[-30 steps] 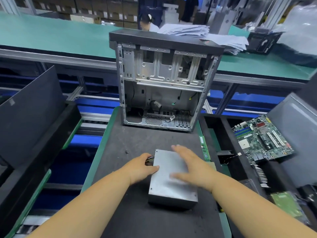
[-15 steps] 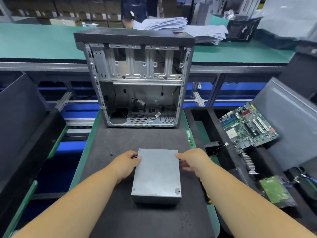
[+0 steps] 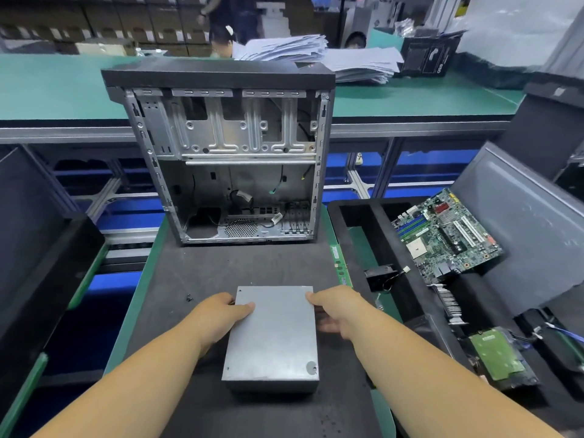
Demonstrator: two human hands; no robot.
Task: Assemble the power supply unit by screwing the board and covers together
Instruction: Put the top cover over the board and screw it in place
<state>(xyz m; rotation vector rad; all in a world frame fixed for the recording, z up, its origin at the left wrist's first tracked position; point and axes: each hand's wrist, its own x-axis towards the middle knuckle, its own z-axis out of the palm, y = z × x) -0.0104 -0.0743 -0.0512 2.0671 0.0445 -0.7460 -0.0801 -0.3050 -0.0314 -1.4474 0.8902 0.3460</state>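
Note:
A grey metal power supply unit (image 3: 273, 335) lies flat on the dark foam mat (image 3: 196, 276) in front of me. My left hand (image 3: 221, 311) grips its far left edge, thumb on the top cover. My right hand (image 3: 335, 306) grips the far right edge, fingers curled down the side. An open, empty computer case (image 3: 224, 159) stands upright at the far end of the mat. A small dark screw (image 3: 189, 298) lies on the mat left of my left hand.
A green motherboard (image 3: 448, 235) leans in the black foam tray (image 3: 357, 216) on the right, with a hard drive (image 3: 496, 355) nearer me. A memory stick (image 3: 339, 267) lies along the mat's right edge. Dark panels stand at left and right. Paper stacks (image 3: 316, 55) sit on the far green bench.
My right hand slid off the unit's top cover to its right edge, and both hands now hold the sides. My view shifted, so the case looks more centred.

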